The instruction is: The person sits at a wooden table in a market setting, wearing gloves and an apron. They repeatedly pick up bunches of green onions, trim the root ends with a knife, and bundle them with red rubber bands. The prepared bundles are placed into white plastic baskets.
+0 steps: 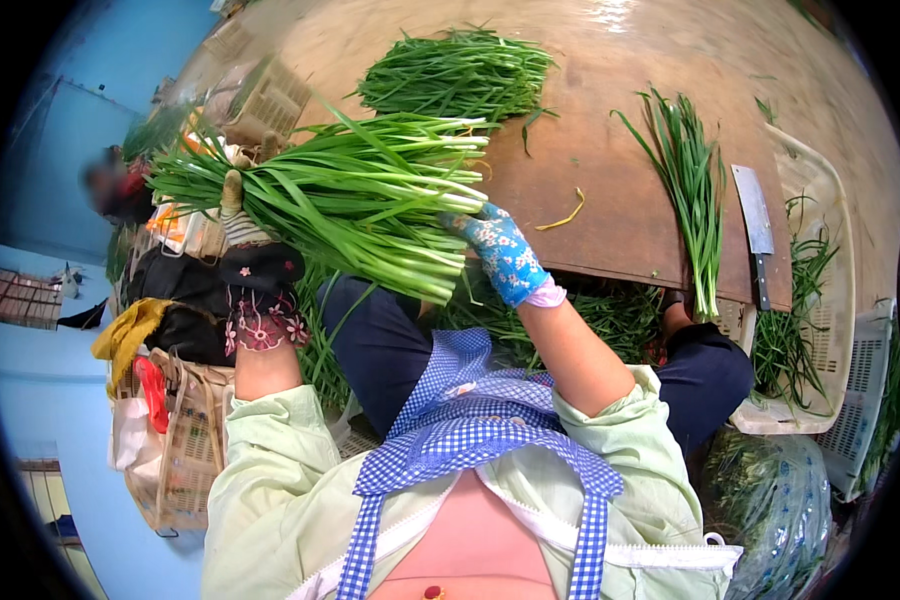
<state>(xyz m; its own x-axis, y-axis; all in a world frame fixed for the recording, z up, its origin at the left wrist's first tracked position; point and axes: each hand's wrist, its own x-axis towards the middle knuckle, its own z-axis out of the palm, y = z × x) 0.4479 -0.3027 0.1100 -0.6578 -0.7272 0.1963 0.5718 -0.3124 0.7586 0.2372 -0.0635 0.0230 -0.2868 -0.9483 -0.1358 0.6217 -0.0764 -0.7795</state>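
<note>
My left hand [245, 205], in a striped glove with a dark floral cuff, grips a large bunch of long green chives [340, 190] by its leafy part. My right hand [495, 250], in a blue floral glove, holds the pale stalk ends at the bunch's right side, its fingertips partly hidden. A brown board [590, 160] lies beyond my knees, with a pile of chives [450, 75] at its back and a smaller bunch [695, 200] on the right. A cleaver [755, 215] with a black handle lies beside that bunch.
White crates [820, 380] with loose leaves stand at the right, above a plastic-wrapped bundle [770, 500]. More leaves [550, 330] lie under the board. Baskets [175, 450], bags and a yellow cloth [125, 330] crowd my left. Another person [130, 200] is at the far left near a blue wall.
</note>
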